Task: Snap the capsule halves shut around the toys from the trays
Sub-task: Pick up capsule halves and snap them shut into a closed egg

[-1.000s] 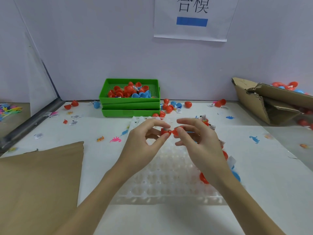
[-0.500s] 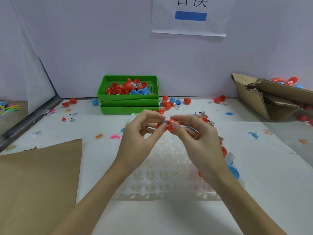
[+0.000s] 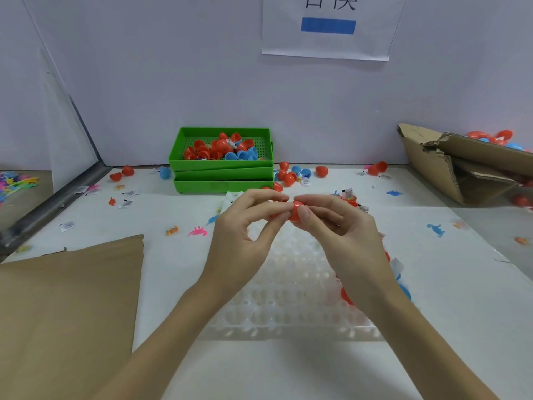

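A red capsule (image 3: 294,212) is held in the air above the clear plastic tray (image 3: 291,310), its two halves pressed together. My left hand (image 3: 245,229) pinches the left half between thumb and fingertips. My right hand (image 3: 343,229) pinches the right half the same way. Whether a toy sits inside is hidden by the fingers. The stacked green trays (image 3: 222,176) at the back hold several red and blue capsule halves (image 3: 219,148).
Loose red and blue capsules (image 3: 291,174) and small toy animals (image 3: 197,231) lie scattered on the white table. Brown cardboard (image 3: 66,310) covers the left front. An open cardboard box (image 3: 467,166) with more capsules stands at the right. Wrapped toys and capsule halves (image 3: 401,281) lie by my right wrist.
The two red halves, held apart a second ago, have been brought together between my fingertips. Both hands have moved closer to each other.
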`<action>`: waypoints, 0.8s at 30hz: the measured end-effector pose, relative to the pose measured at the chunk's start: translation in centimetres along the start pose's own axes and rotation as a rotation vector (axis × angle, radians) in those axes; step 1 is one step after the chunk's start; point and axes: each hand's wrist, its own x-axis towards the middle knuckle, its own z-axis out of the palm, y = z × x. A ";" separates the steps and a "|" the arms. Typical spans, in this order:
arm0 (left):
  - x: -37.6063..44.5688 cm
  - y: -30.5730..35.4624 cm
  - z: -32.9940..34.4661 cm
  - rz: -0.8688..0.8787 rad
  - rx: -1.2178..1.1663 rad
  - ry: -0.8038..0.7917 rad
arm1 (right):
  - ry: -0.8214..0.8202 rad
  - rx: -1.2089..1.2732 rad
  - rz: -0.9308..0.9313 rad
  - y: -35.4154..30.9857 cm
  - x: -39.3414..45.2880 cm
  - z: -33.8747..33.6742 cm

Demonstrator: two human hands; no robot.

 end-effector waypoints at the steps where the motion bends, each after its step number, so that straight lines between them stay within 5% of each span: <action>1: -0.1 0.0 0.0 0.002 -0.008 0.025 | -0.011 0.008 -0.002 0.0 -0.1 0.1; 8: 0.2 0.7 -0.5 -0.214 -0.330 0.055 | 0.012 -0.009 -0.047 0.3 -0.5 0.8; 15: 0.1 0.6 -0.5 -0.144 -0.321 -0.078 | 0.059 0.015 -0.045 0.0 -0.6 0.9; 24: 0.0 0.4 -0.5 -0.091 -0.256 -0.047 | 0.038 0.032 -0.007 -0.1 -0.5 0.8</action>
